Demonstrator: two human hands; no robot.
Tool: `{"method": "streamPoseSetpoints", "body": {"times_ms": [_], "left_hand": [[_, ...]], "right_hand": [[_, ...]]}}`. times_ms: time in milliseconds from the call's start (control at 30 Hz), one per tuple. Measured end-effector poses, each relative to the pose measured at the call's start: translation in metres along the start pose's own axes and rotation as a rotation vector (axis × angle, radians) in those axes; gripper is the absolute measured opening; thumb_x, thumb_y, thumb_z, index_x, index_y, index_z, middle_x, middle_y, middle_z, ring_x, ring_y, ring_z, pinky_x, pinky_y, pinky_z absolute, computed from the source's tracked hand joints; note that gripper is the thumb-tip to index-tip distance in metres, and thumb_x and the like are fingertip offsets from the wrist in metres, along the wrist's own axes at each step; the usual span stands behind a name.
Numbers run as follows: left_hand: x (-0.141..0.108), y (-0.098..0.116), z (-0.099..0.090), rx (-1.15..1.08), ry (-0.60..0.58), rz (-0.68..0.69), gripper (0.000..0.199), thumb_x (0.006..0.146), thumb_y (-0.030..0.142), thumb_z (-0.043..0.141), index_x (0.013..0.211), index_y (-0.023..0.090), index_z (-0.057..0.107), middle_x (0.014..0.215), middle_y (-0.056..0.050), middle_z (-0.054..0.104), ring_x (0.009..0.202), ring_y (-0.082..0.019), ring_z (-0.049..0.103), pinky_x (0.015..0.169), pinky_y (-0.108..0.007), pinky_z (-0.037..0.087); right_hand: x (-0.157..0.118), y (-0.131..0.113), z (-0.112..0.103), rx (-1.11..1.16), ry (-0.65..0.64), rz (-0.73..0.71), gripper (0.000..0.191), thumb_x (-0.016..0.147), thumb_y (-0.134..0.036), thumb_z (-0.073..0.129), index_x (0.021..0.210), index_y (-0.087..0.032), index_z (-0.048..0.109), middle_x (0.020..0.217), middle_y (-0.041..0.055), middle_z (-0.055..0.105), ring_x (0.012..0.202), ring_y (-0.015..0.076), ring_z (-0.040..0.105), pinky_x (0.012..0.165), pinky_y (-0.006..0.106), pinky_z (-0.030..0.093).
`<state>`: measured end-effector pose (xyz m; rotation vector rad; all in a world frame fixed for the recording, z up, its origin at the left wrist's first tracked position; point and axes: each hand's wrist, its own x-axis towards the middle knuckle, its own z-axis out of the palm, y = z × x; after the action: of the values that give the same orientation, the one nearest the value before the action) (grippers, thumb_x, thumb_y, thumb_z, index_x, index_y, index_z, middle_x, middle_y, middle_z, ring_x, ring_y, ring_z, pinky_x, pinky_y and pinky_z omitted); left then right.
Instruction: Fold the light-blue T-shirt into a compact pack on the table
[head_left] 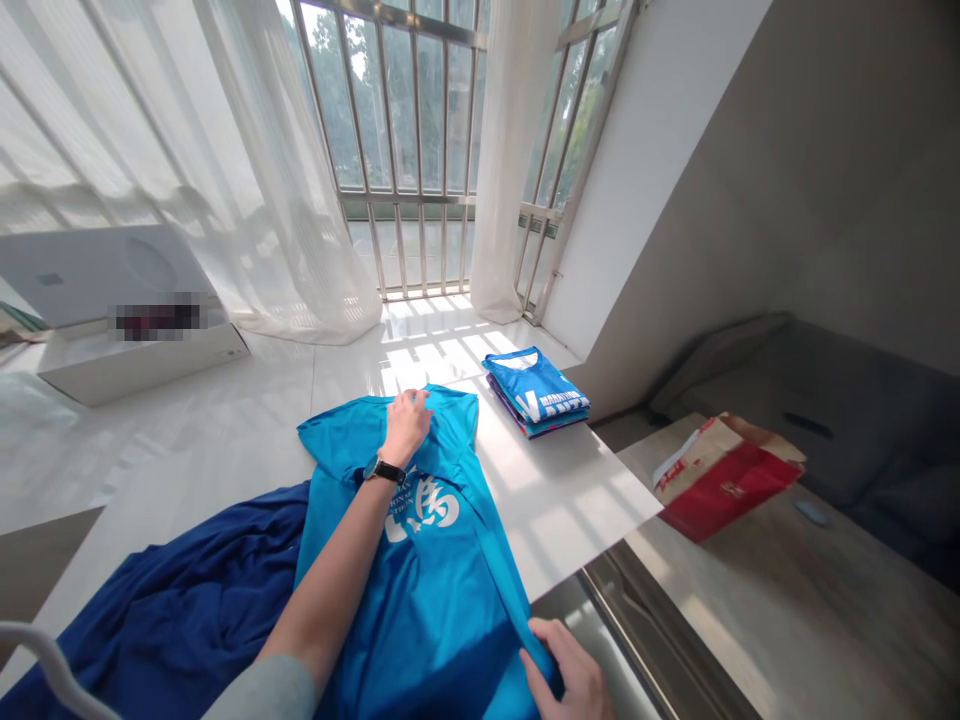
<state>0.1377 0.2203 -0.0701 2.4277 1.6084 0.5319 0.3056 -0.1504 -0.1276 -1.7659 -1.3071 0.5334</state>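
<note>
A bright blue shirt (420,590) with a white printed design lies spread on the white surface, its right side folded inward in a long strip. My left hand (409,420), with a black watch at the wrist, rests on the shirt near the collar, fingers bent and pressed together on the fabric. Lower right, my right hand (566,668) pinches the shirt's right edge between thumb and fingers. Dark blue cloth (195,590) lies bunched to the left, partly against the shirt. Beyond the shirt's right shoulder sits a stack of folded shirts (541,392), a blue one on top.
An open white box (150,355) stands at the back left on the white ledge (600,490). Curtains (300,200) hang before a barred window. A red and brown paper bag (727,480) stands at the right on a lower surface. A pale curved bar (56,670) crosses the lower-left corner.
</note>
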Motion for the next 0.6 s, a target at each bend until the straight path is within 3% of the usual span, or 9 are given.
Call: {"method": "streamPoseSetpoints", "body": {"times_ms": [133,233,333,467,600], "left_hand": [[-0.028,0.026,-0.016,-0.034,-0.303,0.301,0.03,0.085,0.029,0.071,0.114,0.025,0.066,0.11,-0.005,0.067,0.099,-0.023,0.064,0.082,-0.029,0.049],[-0.054,0.04,-0.016,-0.038,-0.4,0.501,0.035,0.075,0.028,0.08,0.108,0.029,0.069,0.104,-0.001,0.068,0.094,-0.021,0.063,0.079,-0.026,0.049],[-0.072,0.046,-0.009,-0.002,-0.38,0.613,0.027,0.082,0.02,0.071,0.108,0.027,0.07,0.108,-0.003,0.067,0.097,-0.023,0.062,0.083,-0.029,0.048],[-0.075,0.045,-0.004,0.011,-0.333,0.59,0.03,0.086,0.004,0.053,0.097,0.025,0.072,0.1,-0.004,0.069,0.095,-0.022,0.061,0.085,-0.031,0.047],[-0.067,0.043,-0.009,0.015,-0.261,0.545,0.031,0.089,0.004,0.048,0.096,0.022,0.072,0.103,-0.007,0.067,0.101,-0.024,0.057,0.09,-0.035,0.045]], "right_hand": [[0.001,-0.005,0.002,-0.047,-0.006,-0.002,0.025,0.088,-0.042,0.059,0.099,-0.026,0.076,0.099,0.0087,0.076,0.095,0.0266,0.072,0.083,0.03,0.057],[0.005,-0.012,0.001,-0.031,-0.078,-0.052,0.026,0.089,-0.042,0.06,0.1,-0.024,0.075,0.092,0.0088,0.075,0.088,0.0258,0.073,0.078,0.03,0.058],[0.006,-0.018,-0.001,-0.045,-0.083,-0.082,0.027,0.091,-0.041,0.056,0.1,-0.023,0.074,0.091,0.0091,0.074,0.086,0.0248,0.072,0.078,0.03,0.058],[-0.003,-0.02,-0.007,-0.152,-0.144,-0.079,0.031,0.093,-0.039,0.05,0.109,-0.024,0.072,0.102,0.0106,0.073,0.093,0.0257,0.071,0.08,0.031,0.057],[-0.023,-0.014,-0.012,-0.283,-0.308,-0.097,0.04,0.087,-0.024,0.049,0.121,-0.031,0.068,0.107,0.0075,0.07,0.089,0.0233,0.071,0.074,0.027,0.055]]}}
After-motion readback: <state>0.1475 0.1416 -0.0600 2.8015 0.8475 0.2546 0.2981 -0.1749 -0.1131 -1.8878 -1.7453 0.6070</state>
